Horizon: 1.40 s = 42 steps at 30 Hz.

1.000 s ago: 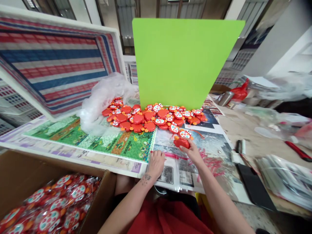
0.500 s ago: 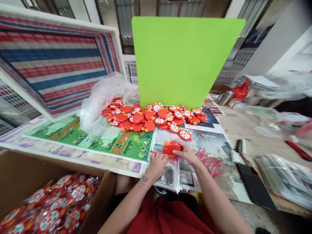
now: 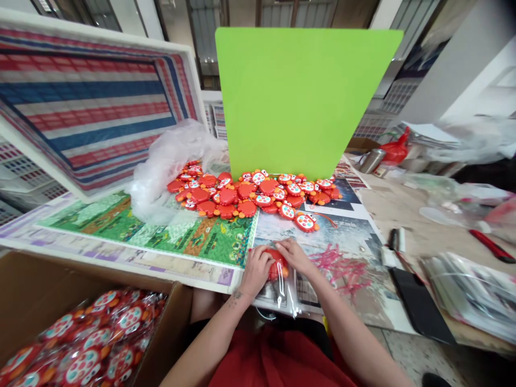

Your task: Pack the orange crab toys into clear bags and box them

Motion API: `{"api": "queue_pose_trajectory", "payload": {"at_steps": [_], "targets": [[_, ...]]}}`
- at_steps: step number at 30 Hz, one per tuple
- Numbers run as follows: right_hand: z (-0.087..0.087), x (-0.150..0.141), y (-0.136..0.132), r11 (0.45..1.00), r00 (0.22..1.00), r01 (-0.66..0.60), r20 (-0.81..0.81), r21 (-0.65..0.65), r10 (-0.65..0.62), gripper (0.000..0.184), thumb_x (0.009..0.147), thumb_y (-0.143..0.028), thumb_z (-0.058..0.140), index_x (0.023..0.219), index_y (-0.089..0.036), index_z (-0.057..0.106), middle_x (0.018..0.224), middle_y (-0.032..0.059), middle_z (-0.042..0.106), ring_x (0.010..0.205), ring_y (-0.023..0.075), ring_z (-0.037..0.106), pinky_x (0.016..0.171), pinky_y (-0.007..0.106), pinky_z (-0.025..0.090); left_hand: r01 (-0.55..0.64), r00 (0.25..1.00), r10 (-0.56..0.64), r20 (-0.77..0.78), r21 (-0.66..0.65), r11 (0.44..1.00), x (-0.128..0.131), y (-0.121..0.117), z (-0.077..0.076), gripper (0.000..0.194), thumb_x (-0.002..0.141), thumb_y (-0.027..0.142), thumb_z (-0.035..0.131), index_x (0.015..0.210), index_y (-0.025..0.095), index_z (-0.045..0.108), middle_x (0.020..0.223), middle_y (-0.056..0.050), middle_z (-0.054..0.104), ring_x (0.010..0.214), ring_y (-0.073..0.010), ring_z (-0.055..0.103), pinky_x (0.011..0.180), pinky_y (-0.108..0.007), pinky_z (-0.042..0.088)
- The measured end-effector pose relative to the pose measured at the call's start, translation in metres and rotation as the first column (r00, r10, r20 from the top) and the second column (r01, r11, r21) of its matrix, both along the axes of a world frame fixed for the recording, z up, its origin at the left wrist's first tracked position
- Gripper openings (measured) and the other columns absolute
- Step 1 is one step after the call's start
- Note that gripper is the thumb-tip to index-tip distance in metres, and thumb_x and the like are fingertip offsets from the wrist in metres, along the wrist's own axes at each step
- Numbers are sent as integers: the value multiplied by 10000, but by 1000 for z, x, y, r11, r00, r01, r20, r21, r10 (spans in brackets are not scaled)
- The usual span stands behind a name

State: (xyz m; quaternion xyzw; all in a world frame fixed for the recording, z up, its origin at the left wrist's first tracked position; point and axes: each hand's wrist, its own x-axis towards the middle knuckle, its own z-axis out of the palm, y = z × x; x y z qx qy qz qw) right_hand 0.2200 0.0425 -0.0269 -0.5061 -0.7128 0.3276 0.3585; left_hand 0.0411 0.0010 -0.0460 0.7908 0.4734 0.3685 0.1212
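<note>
A red and orange crab toy (image 3: 277, 267) lies at the table's near edge, partly inside a clear plastic bag (image 3: 284, 290). My left hand (image 3: 255, 270) grips the toy and bag from the left with curled fingers. My right hand (image 3: 293, 255) holds the toy from the right and above. A pile of several loose crab toys (image 3: 258, 194) lies further back on the table, in front of an upright green board (image 3: 298, 99).
A cardboard box (image 3: 169, 322) at lower left holds several bagged crab toys (image 3: 92, 349). Crumpled clear plastic (image 3: 169, 161) lies left of the pile. A striped framed panel (image 3: 88, 102) leans at left. Dark tools (image 3: 397, 242) and plastic-wrapped stacks (image 3: 471, 293) sit at right.
My right hand carried one crab toy from near the pile back toward me. Both hands now close on it at the near edge, with it entering the clear bag.
</note>
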Motion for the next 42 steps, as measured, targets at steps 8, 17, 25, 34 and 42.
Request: {"api": "queue_pose_trajectory", "payload": {"at_steps": [8, 17, 25, 34, 42], "targets": [[-21, 15, -31, 962, 964, 262, 73, -80, -257, 280, 863, -373, 515, 1048, -265, 695, 900, 57, 732, 825, 248, 659, 765, 346, 460, 151, 977, -106, 184, -256, 955, -2, 11, 13, 69, 864, 188, 549, 825, 202, 605, 1306, -93, 578, 1243, -236, 487, 1075, -439, 342], [-8, -20, -43, 945, 926, 320, -185, -75, -328, 381, 899, -376, 428, 1177, -210, 628, 660, 15, 649, 577, 195, 603, 602, 319, 495, 118, 980, -58, 189, -321, 940, -7, 4, 37, 100, 887, 272, 518, 897, 217, 601, 839, -37, 649, 868, -219, 576, 876, -378, 429], [4, -20, -43, 963, 915, 269, -316, 17, -250, 346, 937, -383, 432, 1171, -205, 615, 683, 16, 637, 601, 179, 611, 609, 317, 525, 160, 741, 276, 612, -561, 812, -26, 8, 14, 434, 809, 404, 627, 1153, 157, 533, 1050, -106, 661, 906, -206, 644, 814, -343, 498], [33, -36, -36, 817, 985, 20, 127, 577, -114, 254, 924, -209, 525, 1146, -225, 646, 946, 60, 715, 967, 221, 600, 884, 394, 479, 266, 765, 189, 616, -570, 778, -15, 2, 29, 231, 853, 341, 523, 982, 162, 591, 940, -75, 702, 770, -185, 645, 668, -291, 501], [37, -55, -28, 772, 932, -123, 340, 624, -126, 371, 897, -118, 487, 1233, -218, 606, 891, 72, 702, 949, 238, 559, 830, 380, 445, 31, 979, 56, 196, -412, 911, -15, -1, 45, 297, 875, 137, 400, 1061, 162, 630, 977, -112, 710, 913, -238, 660, 826, -350, 474]]}}
